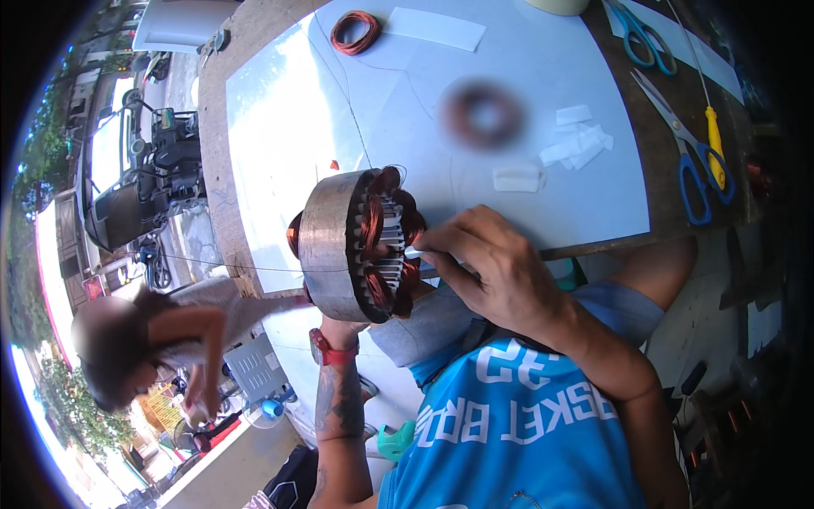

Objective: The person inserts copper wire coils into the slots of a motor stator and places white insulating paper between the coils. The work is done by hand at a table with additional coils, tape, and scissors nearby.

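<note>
A motor stator [329, 233], a thick steel ring with copper windings and white slot liners round its inner teeth, is tilted on its side at the table's near edge. My left hand [342, 331] supports it from below; the stator hides most of its fingers. At the stator's open face, my right hand [492, 259] pinches a small white insulation strip [413, 252] between thumb and forefinger. The strip's end meets the copper windings near the slots. A thin wire runs leftward from the stator.
On the white-topped table [585, 204] are a copper wire coil [355, 32], a blurred reddish-brown ring [483, 114] and cut white strips [578, 144]. Blue-handled scissors [697, 178], teal-handled scissors [644, 42] and a yellow-handled screwdriver [715, 148] lie right. Another person [174, 339] is at left.
</note>
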Demonstrator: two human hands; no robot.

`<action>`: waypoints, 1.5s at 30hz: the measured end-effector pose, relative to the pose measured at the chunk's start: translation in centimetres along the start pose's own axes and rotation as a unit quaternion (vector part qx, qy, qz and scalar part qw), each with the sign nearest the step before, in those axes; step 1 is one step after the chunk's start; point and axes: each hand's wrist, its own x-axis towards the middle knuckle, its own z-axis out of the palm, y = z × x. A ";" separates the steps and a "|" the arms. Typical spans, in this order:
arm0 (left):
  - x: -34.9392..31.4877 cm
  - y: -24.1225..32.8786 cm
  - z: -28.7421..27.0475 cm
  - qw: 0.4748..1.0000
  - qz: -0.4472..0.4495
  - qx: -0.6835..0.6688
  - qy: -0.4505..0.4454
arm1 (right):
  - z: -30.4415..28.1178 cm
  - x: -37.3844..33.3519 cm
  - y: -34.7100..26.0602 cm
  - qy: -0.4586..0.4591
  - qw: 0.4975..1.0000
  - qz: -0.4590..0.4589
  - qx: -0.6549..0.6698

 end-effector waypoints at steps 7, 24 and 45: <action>-0.2 -0.4 -0.1 0.998 0.019 0.059 -0.006 | 0.0 0.4 0.1 -0.020 1.000 0.001 -0.016; -0.4 0.4 0.4 0.993 -0.041 0.105 0.031 | 0.9 -0.8 -0.8 0.050 0.998 0.035 0.029; 0.7 1.9 -1.8 0.990 -0.091 -0.019 -0.104 | 1.6 -2.8 -0.9 0.052 0.998 0.027 0.038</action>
